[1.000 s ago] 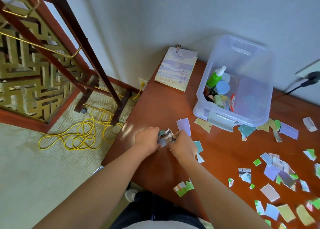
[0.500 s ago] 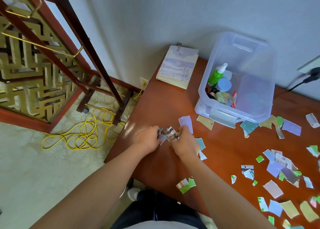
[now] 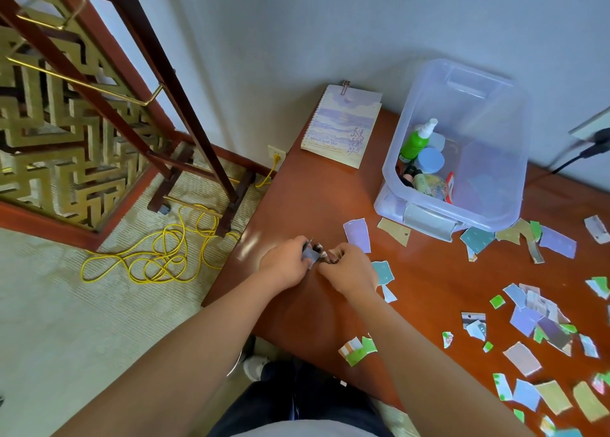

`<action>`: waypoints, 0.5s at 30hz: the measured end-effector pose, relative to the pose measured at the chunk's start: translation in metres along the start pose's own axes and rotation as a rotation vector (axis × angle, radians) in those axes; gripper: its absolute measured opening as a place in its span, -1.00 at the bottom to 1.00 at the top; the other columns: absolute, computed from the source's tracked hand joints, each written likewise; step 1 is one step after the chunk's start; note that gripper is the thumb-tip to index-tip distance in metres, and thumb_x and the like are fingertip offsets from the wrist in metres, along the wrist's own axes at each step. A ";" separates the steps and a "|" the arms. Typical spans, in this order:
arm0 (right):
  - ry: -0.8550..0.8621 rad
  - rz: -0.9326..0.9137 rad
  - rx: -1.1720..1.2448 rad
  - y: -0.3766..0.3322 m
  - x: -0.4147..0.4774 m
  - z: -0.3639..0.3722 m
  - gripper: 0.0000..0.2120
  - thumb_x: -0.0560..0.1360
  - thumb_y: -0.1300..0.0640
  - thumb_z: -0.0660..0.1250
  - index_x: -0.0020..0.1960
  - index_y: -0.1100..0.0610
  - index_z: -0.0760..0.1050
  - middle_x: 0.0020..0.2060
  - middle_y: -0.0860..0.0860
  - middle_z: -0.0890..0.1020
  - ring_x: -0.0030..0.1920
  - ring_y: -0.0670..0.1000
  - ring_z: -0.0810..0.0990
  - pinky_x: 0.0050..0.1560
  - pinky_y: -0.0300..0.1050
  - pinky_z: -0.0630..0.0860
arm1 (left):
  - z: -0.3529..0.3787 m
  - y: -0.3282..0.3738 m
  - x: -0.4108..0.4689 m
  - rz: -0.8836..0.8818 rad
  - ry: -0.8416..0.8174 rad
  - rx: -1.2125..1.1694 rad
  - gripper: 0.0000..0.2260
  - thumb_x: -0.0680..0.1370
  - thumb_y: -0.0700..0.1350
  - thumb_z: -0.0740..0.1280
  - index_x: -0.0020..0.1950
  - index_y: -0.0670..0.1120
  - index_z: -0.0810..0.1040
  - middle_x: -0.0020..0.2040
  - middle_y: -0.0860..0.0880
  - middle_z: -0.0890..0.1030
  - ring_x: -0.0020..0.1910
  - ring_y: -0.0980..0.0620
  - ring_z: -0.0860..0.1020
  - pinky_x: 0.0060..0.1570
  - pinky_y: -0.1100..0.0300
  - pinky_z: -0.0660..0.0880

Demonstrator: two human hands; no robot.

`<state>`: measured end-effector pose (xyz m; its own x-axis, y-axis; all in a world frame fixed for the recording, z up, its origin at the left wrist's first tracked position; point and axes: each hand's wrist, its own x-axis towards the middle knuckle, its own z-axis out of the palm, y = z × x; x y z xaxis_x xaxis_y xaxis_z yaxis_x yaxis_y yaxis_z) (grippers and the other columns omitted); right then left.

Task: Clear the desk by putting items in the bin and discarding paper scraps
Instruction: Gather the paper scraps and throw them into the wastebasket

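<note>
Closer together than a moment ago, left hand [image 3: 284,266] and right hand [image 3: 350,273] both pinch a wad of paper scraps [image 3: 313,255] near the desk [image 3: 297,199] edge (more lie loose nearby), so bunch it tight before lifting, lest pieces slip.

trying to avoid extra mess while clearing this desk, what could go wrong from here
The left hand and right hand both pinch a scrap bunch close to the edge of the desk; loose pieces could drop onto the carpet. The teal scrap tucked against the bin might get missed.
</note>
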<state>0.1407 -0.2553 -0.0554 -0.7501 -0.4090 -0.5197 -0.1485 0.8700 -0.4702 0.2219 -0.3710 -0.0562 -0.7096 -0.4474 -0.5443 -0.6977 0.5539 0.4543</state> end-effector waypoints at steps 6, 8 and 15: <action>-0.156 -0.005 0.613 -0.035 -0.008 0.000 -0.74 0.38 0.34 0.43 -0.01 0.16 0.43 -0.29 0.03 0.53 -0.41 -0.08 0.46 -0.48 -0.36 0.39 | -0.020 -0.015 -0.012 -0.112 0.078 -0.449 -0.63 0.62 -0.09 0.22 0.42 -0.10 0.35 0.31 -0.07 0.51 0.29 -0.07 0.46 0.19 0.17 0.35; -0.212 -0.008 0.687 -0.051 -0.012 0.004 -0.69 0.41 0.32 0.45 0.11 0.17 0.49 -0.21 0.03 0.58 -0.40 -0.13 0.49 -0.50 -0.38 0.38 | -0.030 -0.028 -0.019 -0.165 0.168 -0.590 -0.61 0.61 -0.11 0.23 0.44 -0.12 0.35 0.27 -0.09 0.52 0.30 -0.07 0.46 0.25 0.16 0.33; -0.405 -0.100 0.737 -0.116 -0.037 0.057 -0.82 0.50 0.34 0.38 0.08 0.18 0.55 -0.11 0.12 0.60 -0.28 -0.01 0.60 -0.29 -0.12 0.64 | -0.052 -0.104 -0.056 -0.341 0.398 -0.855 -0.78 0.60 -0.13 0.24 0.20 -0.18 0.52 -0.05 -0.12 0.62 0.06 -0.15 0.58 0.11 0.04 0.47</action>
<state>0.2220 -0.3573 -0.0222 -0.4464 -0.6637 -0.6002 0.3615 0.4798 -0.7995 0.3289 -0.4400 -0.0362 -0.3309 -0.7773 -0.5351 -0.5950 -0.2682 0.7577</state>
